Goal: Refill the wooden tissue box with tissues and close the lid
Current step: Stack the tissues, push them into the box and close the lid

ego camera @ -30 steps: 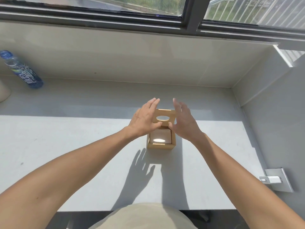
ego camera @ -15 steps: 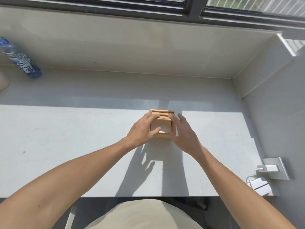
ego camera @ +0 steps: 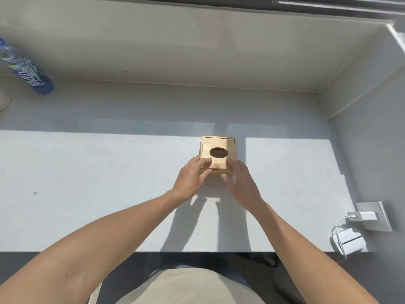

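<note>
Since the earlier frames, the lid [ego camera: 218,152] has been brought down flat onto the wooden tissue box [ego camera: 217,156], where half a second ago it was still seen tilted and part open; the white tissues seen inside a second ago are now covered, and only darkness is shown through the oval slot. The box is set on the sunlit part of the counter [ego camera: 109,189], well apart from everything else on it. The left hand [ego camera: 191,179] is laid at the box's near left corner, its grip loose, with fingertips resting on the lid and the thumb against the front face. The right hand [ego camera: 240,181] is held at the box's near right corner with its grip released, fingers extended, fingertips touching the lid edge. Far left of the box, a blue-labelled bottle [ego camera: 26,69] is seen; its white lettering cannot be read. Far right of the box, a white charger [ego camera: 363,216] is plugged into a wall socket [ego camera: 377,218].
</note>
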